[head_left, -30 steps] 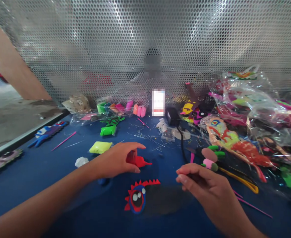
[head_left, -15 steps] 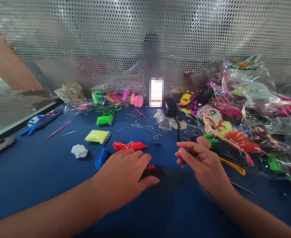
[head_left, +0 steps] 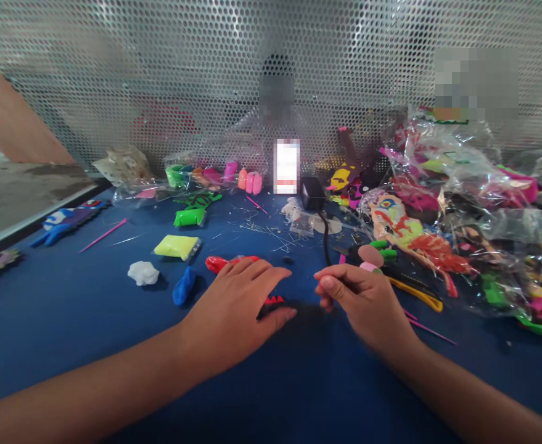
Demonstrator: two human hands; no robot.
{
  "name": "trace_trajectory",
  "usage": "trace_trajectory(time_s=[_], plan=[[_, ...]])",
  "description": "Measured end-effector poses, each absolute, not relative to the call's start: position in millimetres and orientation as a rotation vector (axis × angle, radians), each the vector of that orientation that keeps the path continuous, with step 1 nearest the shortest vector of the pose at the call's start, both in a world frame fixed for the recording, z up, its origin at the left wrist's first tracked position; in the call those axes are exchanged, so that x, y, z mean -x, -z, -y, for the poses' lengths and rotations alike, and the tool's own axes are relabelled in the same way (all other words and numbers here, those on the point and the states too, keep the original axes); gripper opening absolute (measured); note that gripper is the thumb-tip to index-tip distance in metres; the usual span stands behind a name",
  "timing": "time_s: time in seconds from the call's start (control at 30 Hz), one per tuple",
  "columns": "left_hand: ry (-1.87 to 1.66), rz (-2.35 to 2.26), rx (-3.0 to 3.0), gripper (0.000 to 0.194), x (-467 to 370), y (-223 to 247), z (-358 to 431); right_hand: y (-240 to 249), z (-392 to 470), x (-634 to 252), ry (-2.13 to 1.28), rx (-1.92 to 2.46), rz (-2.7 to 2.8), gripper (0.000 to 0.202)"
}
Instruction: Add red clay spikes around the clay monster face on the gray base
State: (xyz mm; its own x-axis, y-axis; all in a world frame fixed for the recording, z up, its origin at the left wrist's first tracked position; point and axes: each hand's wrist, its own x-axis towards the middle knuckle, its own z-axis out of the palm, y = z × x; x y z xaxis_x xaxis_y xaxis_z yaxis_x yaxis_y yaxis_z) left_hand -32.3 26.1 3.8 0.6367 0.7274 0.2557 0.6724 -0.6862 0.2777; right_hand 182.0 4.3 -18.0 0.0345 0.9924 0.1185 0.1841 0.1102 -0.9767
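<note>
My left hand (head_left: pixel 240 302) lies palm down, its fingers stretched and the thumb apart. Beneath it, a piece with a red spiky edge (head_left: pixel 274 300) peeks out between thumb and index finger; the rest is hidden. Just beyond the fingertips is a red clay pack (head_left: pixel 216 264), partly covered by the hand. A blue lump of clay (head_left: pixel 184 286) sits left of the wrist. To the right, my right hand (head_left: pixel 361 302) is raised over the table with thumb and fingers pinched together. Anything in that pinch is too small to see.
White clay (head_left: pixel 143 273), a yellow clay pack (head_left: pixel 177 246) and a green pack (head_left: pixel 190 217) lie on the left. A black adapter (head_left: pixel 312 193) with a cord stands behind. Yellow-handled tool (head_left: pixel 418 294), pink sticks (head_left: pixel 430 331) and bagged figures (head_left: pixel 418 237) crowd the right.
My left index finger has straightened, and the gap to the thumb has widened. My right hand stays pinched. The whole view has shifted slightly.
</note>
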Motion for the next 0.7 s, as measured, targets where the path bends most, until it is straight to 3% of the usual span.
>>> trace_trajectory(time_s=[0.33, 0.7], plan=[[-1.114, -0.877, -2.643, 0.024, 28.7, 5.5, -23.9, 14.4, 6.9, -171.3, -1.281, 1.092, 1.345, 0.016], [-1.272, -0.732, -2.560, 0.010, 26.6, 2.6, -22.0, 21.5, 8.9, -168.9, -1.547, 0.913, 1.148, 0.007]])
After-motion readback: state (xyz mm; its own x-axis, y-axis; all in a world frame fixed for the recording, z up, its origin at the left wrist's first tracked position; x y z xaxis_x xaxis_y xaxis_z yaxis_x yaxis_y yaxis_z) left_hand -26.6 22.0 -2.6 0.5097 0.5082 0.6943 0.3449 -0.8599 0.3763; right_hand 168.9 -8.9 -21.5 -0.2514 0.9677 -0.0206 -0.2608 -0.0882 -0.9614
